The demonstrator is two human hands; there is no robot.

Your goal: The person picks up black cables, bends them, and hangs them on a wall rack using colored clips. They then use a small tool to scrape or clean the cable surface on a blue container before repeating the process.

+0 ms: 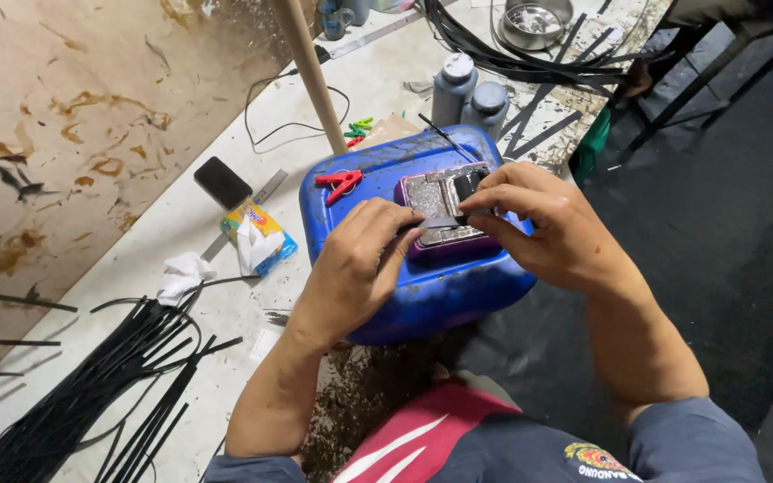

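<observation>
Purple and silvery, a small glittering clasp-like piece (440,215) is lying on top of a blue plastic jerrycan (422,286), which is sitting on its side at the near edge of the desk (225,224). The left hand (360,259) is curling its fingers and pinching a thin black strip (445,221) against the piece; the right hand (539,224) is closing its fingertips on the same strip and on a dark bit at the piece's far end. Both hands are covering the near half of the piece, so how the strip is sitting under them cannot be told.

A red clip (340,182) is resting on the jerrycan just left of the piece. Behind the jerrycan two grey bottles with caps (469,94) are standing close together, and green and red clips (357,131) are lying near a slanting wooden pole (310,72). Toward the desk's left edge a black phone (222,182), a yellow and blue packet of tissues (259,237) and a crumpled tissue (182,271) are lying. Black strips are piling up at the near left corner (91,394) and at the far right corner, where a metal bowl (535,22) is sitting; what is in it cannot be made out.
</observation>
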